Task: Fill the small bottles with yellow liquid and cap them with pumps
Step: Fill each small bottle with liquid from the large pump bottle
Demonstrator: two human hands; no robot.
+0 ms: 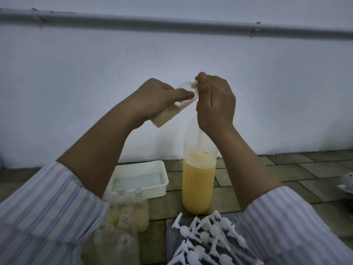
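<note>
Above the tiled floor, both hands meet at the top of the big bottle — a small one is being filled.

Largest first: the big bottle (198, 180) stands upright, roughly half full of yellow liquid, its neck hidden in the right hand (214, 104), whose fingers curl round the top. The left hand (152, 100) grips a small bottle (172, 108) tilted, long axis running from lower left up to its mouth at the right hand's thumb — so the two hands sit almost touching, mouth to dispenser (how the liquid passes I cannot tell). Only a little liquid shows in its low end. Near the left sleeve stand more small bottles (131, 211), some part-filled; white pumps (210, 238) lie nearer the right arm.
</note>
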